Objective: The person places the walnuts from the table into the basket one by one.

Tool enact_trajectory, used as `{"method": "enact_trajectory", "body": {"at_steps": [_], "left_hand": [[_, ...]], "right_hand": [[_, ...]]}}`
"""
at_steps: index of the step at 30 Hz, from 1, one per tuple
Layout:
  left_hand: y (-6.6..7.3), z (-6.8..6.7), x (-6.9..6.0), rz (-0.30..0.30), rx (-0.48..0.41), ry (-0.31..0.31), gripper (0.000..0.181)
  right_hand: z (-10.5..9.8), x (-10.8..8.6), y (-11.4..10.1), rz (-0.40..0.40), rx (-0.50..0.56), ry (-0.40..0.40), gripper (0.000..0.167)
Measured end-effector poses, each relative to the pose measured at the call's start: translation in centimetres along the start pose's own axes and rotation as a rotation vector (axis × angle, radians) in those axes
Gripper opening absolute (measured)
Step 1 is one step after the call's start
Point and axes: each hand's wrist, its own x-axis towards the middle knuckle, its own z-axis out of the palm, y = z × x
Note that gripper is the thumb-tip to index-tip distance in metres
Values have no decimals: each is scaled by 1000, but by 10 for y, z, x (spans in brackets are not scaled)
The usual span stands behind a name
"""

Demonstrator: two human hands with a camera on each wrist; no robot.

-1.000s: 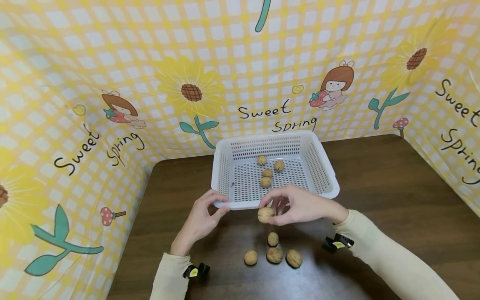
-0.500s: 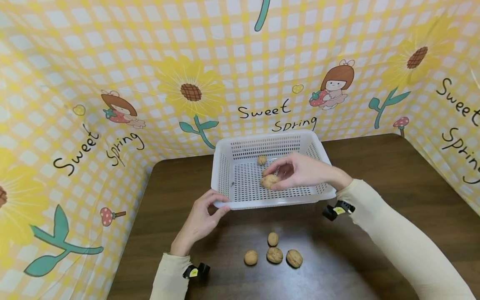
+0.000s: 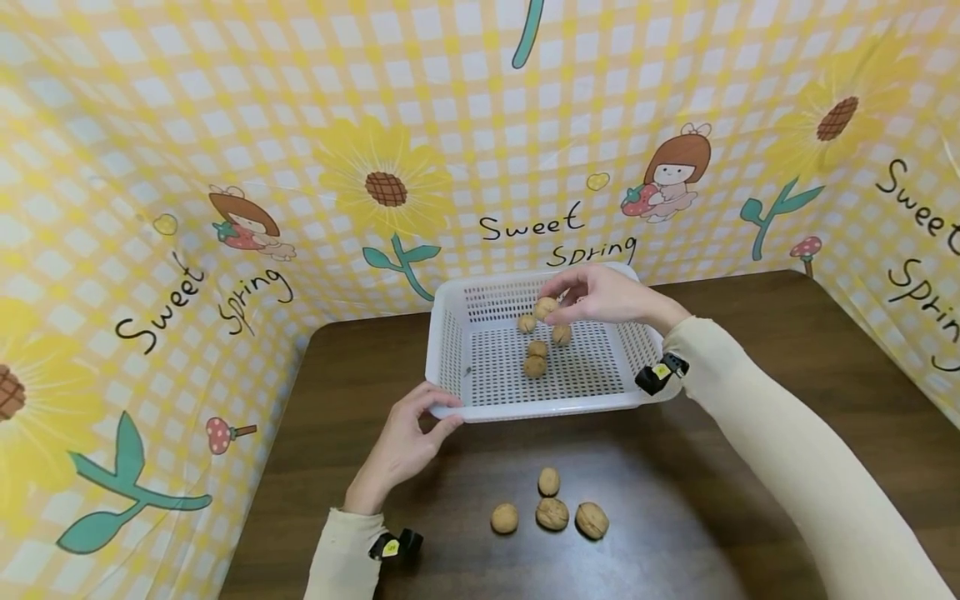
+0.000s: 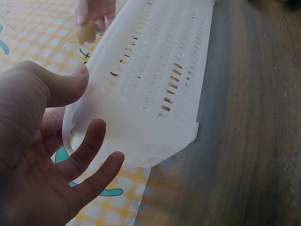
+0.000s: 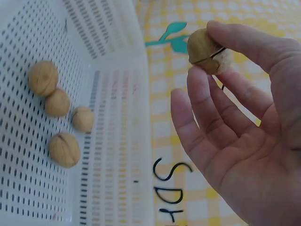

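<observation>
My right hand (image 3: 603, 296) pinches a walnut (image 3: 545, 309) over the back part of the white perforated basket (image 3: 555, 407). In the right wrist view the walnut (image 5: 207, 52) sits between the thumb and fingertips of that hand (image 5: 249, 117), and a dark crack line crosses its shell. Several walnuts (image 5: 64, 149) lie on the basket floor. My left hand (image 3: 405, 437) grips the basket's front left corner; in the left wrist view its thumb is at the rim (image 4: 70, 110), with two fingers spread beside the outer wall.
On the brown table (image 3: 450, 550), in front of the basket, lie a walnut (image 3: 504, 518) at the left, another (image 3: 549, 481) farther back, and two more side by side (image 3: 552, 514), (image 3: 592, 521). A yellow checked cloth (image 3: 450, 100) hangs behind and along the sides.
My right hand has carried the walnut from in front of the basket, over its front rim, to above its back part. The left hand has kept its hold on the corner.
</observation>
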Motion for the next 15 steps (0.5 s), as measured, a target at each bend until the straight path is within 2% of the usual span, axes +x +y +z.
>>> {"method": "enact_trajectory", "body": {"at_steps": [8,12,15], "left_hand": [[1,0,0,4,-10,-5,13],[0,1,-1,10,-6,-3,13],[-1,1,-1,20,-3,6,13]], "right_hand": [[-1,18,23,116,21,36,49],[5,27,38,132,20,11,44],[12,35,49,138,-29,-9,40]]}}
